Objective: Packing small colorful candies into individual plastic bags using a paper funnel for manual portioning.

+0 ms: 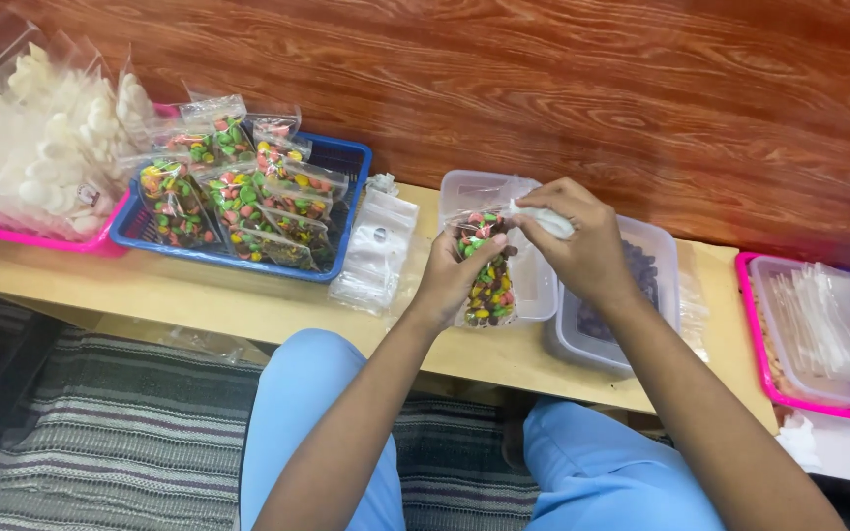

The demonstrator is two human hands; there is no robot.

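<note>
Both hands (514,256) on candy bag (485,275)

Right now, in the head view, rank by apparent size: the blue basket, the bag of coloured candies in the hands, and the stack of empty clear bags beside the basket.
1. blue basket
2. and 3. unsure: bag of coloured candies and stack of empty clear bags look alike.

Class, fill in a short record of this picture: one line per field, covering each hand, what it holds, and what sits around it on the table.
Left hand: grips the body of a small clear bag of coloured candies
Right hand: pinches the bag's top
Behind the bag: clear lidded tub
Right tub: dark pieces inside
Blue basket: filled candy bags
Pink tray: bags of white pieces
Beside basket: empty clear bags
</note>
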